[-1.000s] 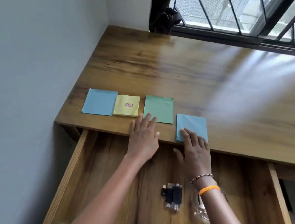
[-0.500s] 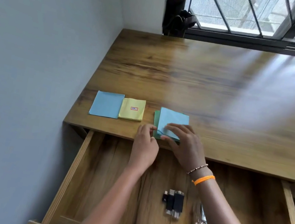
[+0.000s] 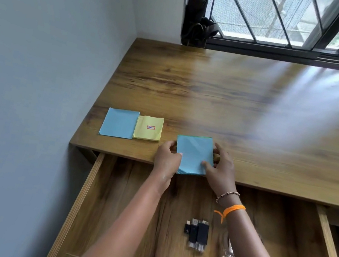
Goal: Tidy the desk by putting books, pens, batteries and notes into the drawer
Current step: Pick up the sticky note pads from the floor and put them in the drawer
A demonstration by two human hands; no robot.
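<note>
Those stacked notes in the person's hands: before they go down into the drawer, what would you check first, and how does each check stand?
1. Both hands on the stack: ok. The left hand and right hand pinch the blue note from either side.
2. Notes aligned: ok. Only a thin edge of the green note shows beneath.
3. Drawer open: ok.
4. Landing spot free: ok. Bare wood lies left of the black batteries.
5. Object under the right forearm: cannot tell, blurred.
6. Desk done: not ok. Another blue note and the yellow note remain.
</note>
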